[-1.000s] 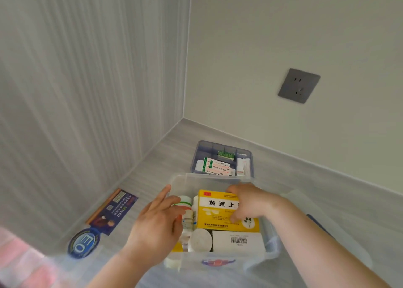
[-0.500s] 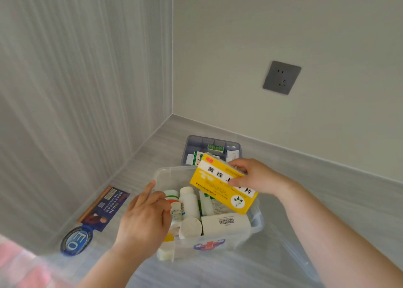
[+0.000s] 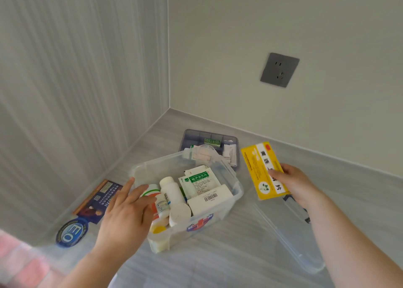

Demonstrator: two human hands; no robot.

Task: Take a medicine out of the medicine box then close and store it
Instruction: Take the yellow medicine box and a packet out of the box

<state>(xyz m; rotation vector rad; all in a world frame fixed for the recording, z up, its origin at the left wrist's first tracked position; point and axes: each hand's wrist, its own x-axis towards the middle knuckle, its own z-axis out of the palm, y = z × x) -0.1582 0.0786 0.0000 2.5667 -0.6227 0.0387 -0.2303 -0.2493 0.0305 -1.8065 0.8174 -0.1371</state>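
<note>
A clear plastic medicine box [image 3: 236,186] with a red cross on its front stands open on the grey counter, holding white bottles, a white carton and a green-labelled sachet. My right hand [image 3: 293,184] grips a yellow medicine carton [image 3: 260,169] in the air to the right of the box. My left hand [image 3: 126,213] rests with fingers spread on the box's left rim, touching the bottles. The clear lid [image 3: 292,239] lies flat to the right of the box, under my right forearm.
A grey divided tray [image 3: 196,138] with small packets sits behind the box near the corner. A dark blue leaflet [image 3: 98,200] and a round blue sticker [image 3: 72,233] lie at the left. A grey wall socket [image 3: 279,69] is above.
My right hand has lifted the yellow carton out of the box and carried it to the right, clear of the box. My left hand stays at the left rim.
</note>
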